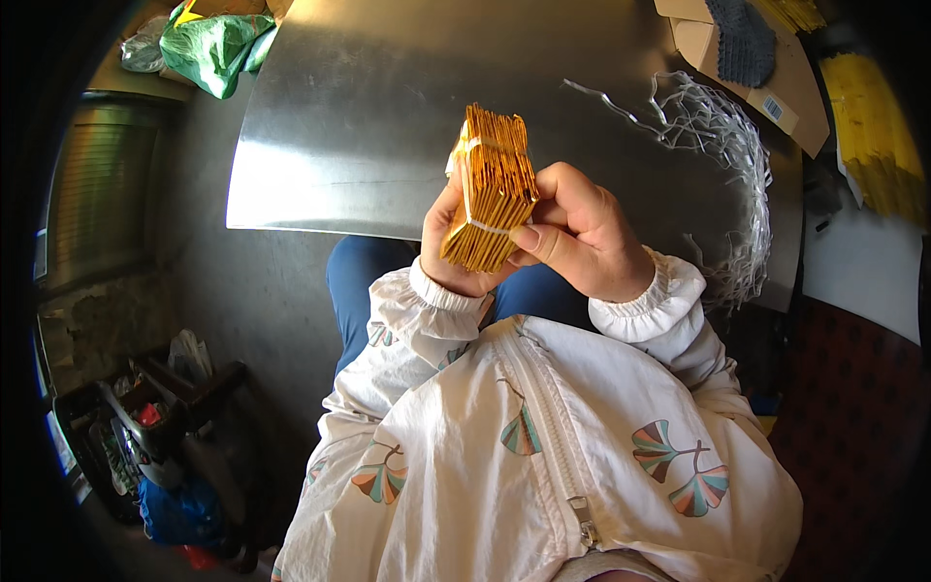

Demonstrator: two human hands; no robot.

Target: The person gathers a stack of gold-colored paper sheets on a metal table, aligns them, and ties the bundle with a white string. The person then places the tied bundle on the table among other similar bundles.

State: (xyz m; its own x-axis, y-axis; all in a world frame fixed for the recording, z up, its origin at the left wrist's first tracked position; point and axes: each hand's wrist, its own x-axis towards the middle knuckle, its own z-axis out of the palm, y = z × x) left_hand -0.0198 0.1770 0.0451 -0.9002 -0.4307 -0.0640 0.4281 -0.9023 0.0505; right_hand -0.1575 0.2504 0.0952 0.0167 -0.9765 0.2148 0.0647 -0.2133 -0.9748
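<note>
Golden, one white-strapped bundle of folded pieces [492,189] is hovering at the table [335,145]'s near edge; I'm clasping it with the left hand [448,242], pinching its side between fingers of the right hand [596,238]. Far left, one green bag [206,50] is hiding its contents.

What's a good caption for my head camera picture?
The left hand holds a banded golden bundle, right hand touching it, by a metal table.

The metal table [378,126] gleams; the floor [247,262] is grey.
</note>
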